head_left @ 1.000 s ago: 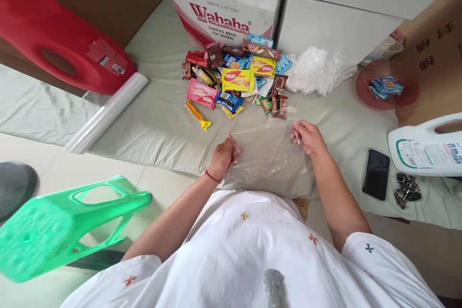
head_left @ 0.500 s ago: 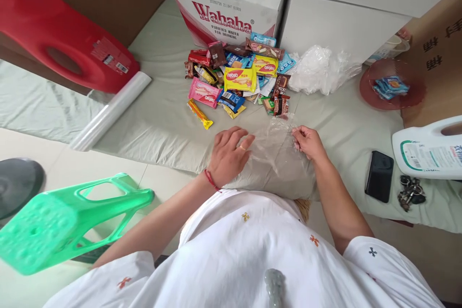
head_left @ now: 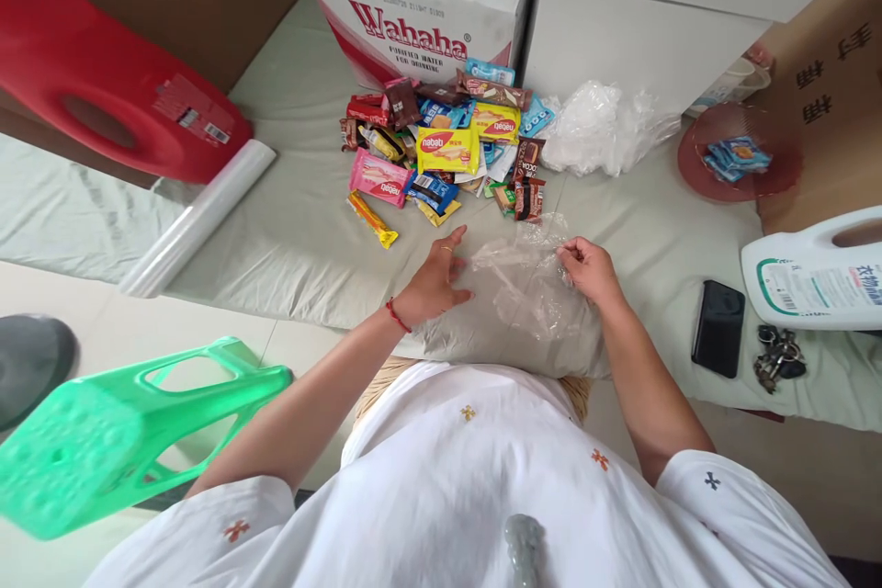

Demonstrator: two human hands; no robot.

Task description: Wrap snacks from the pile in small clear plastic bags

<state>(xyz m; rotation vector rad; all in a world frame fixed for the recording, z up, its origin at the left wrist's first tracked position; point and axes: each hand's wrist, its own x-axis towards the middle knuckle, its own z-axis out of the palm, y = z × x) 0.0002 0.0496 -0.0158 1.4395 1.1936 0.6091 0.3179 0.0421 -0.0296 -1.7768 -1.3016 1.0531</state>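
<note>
A thin clear plastic bag (head_left: 527, 280) lies crumpled on the cloth in front of me. My right hand (head_left: 587, 268) pinches its right edge between thumb and fingers. To the left of the bag, my left hand (head_left: 439, 278) is open, thumb and fingers apart, with nothing in it. Beyond both hands is a heap of wrapped snacks, among them a yellow nabati wafer packet (head_left: 447, 150), a pink nabati packet (head_left: 378, 176) and a yellow-orange stick packet (head_left: 372, 220). Crumpled clear plastic bags (head_left: 599, 130) lie to the right of the heap.
Behind the snacks stands a Wahaha carton (head_left: 413, 18). At left are a plastic film roll (head_left: 199, 219), a red jug (head_left: 124, 92) and a green stool (head_left: 144, 432). At right are a red dish (head_left: 695, 165) with blue packets, a phone (head_left: 718, 329), keys (head_left: 778, 358) and a white jug (head_left: 817, 280).
My left hand has turned and drawn back slightly to the left, its fingers spreading away from the bag. My right hand keeps its pinch. The view has shifted slightly.
</note>
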